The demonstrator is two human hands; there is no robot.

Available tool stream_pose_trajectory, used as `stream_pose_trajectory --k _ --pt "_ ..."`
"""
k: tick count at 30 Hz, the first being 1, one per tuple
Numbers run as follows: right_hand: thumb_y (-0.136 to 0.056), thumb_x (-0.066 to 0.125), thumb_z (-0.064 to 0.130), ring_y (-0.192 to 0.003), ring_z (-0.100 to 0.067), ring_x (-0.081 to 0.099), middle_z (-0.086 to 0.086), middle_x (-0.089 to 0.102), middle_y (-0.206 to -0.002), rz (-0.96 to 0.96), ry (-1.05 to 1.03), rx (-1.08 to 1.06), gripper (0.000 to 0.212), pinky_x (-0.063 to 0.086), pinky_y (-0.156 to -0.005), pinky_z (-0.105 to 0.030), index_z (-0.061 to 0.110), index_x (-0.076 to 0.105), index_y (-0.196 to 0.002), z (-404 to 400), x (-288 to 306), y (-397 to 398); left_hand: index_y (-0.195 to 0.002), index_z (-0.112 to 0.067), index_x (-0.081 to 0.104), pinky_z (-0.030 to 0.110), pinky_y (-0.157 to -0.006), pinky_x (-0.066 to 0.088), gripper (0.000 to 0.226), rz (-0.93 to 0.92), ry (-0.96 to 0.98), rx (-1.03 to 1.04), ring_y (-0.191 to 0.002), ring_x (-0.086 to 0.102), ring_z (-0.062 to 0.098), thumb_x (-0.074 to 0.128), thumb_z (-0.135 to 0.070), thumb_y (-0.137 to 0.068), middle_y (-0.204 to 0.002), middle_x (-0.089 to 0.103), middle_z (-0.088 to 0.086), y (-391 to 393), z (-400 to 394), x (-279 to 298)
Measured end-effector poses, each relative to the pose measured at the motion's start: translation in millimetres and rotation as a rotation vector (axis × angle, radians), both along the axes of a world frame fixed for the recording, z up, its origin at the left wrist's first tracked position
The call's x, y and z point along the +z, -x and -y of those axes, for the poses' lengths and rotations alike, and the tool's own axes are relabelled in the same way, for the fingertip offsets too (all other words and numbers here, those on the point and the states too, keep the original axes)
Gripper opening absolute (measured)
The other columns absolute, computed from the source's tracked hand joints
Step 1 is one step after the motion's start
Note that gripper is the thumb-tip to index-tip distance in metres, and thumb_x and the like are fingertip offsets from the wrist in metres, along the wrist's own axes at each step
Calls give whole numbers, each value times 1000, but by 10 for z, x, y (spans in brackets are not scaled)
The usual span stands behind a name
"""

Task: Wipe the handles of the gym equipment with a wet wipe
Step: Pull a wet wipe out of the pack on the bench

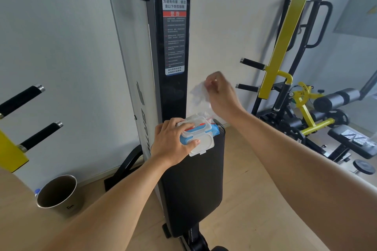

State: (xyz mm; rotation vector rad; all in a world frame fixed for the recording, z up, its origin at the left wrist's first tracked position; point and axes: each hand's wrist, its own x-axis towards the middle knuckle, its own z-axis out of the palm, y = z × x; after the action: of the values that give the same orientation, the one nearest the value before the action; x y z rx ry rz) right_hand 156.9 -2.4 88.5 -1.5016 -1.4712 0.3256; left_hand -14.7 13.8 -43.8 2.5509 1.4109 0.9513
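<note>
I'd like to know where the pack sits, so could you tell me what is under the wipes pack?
The wipes pack rests on the top end of the black bench pad, held down by the left hand. The pad surface directly beneath it is covered.

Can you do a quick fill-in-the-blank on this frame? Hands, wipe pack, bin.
1. The left hand holds the wipe pack down on the black ____.
2. The right hand pinches a white ____ above the pack.
3. The pack's lid is flipped ____.
4. The metal bin stands on the ____.

Missing words: bench pad; wet wipe; open; floor
</note>
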Motion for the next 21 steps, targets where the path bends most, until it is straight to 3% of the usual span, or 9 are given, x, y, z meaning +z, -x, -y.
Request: stream_pose_trajectory --k 4,7,8,11,13,15,17,18,21 --pt "-86 53 28 -87 -35 65 -6 68 -91 -454 91 -8 6 54 -78 -47 27 59 -86 -131 140 -40 -130 -39 60 33 -108 37 57 17 -12 -8 -117 54 14 55 -71 -83 -132 56 -9 2 5 -11" --pt "-86 51 15 -79 -26 67 -6 69 -82 -753 88 -52 6 53 -72 -39 14 55 -82 -145 118 -157 -129 -40 59 35 -107 42 62 36 -11 -10 -117 55 12 48 -78 -82 -132 57 -10 -7 9 -11" --pt "-90 47 7 -74 -24 68 -7 69 -79 -838 87 -94 15 54 -70 -36 14 51 -77 -152 104 -228 -128 -40 59 36 -107 42 64 42 -9 -11 -117 55 11 45 -81 -81 -132 57 -10 -9 10 -5" --pt "-95 41 2 -77 -25 60 -11 62 -89 -955 164 -345 26 52 -70 -36 15 55 -78 -198 -36 -587 -129 -42 56 37 -108 43 67 46 -14 -18 -118 55 12 40 -85 -80 -132 58 -11 -8 9 7" --pt "-100 43 7 -79 -19 54 -5 61 -102 -787 324 -403 26 52 -61 -30 21 64 -95 -114 -177 -750 -130 -42 53 37 -110 41 72 38 -10 -18 -119 55 12 37 -89 -78 -133 58 -13 -10 13 17" --pt "-101 50 13 -63 -10 49 -1 64 -111 -456 472 -308 24 42 -48 -23 22 71 -108 11 -342 -762 -133 -40 48 34 -112 35 81 58 18 -11 -119 55 11 34 -93 -74 -132 59 -13 -17 27 28" --pt "-98 61 19 -53 -6 46 3 72 -106 -231 474 -164 18 37 -40 -21 25 78 -99 73 -464 -651 -138 -36 42 33 -114 32 94 78 54 5 -121 55 12 32 -98 -68 -133 59 -12 -24 35 42" --pt "-95 67 24 -60 -7 52 5 73 -103 -139 461 -104 13 44 -42 -23 29 79 -93 80 -484 -564 -142 -35 38 34 -115 31 100 82 72 10 -123 55 13 31 -99 -66 -134 58 -11 -25 37 50" --pt "-85 77 38 -85 -14 66 10 73 -98 114 419 42 7 63 -69 -33 33 81 -88 22 -511 -295 -151 -33 28 39 -119 29 112 75 108 16 -131 52 17 32 -101 -62 -141 55 -9 -17 25 44"
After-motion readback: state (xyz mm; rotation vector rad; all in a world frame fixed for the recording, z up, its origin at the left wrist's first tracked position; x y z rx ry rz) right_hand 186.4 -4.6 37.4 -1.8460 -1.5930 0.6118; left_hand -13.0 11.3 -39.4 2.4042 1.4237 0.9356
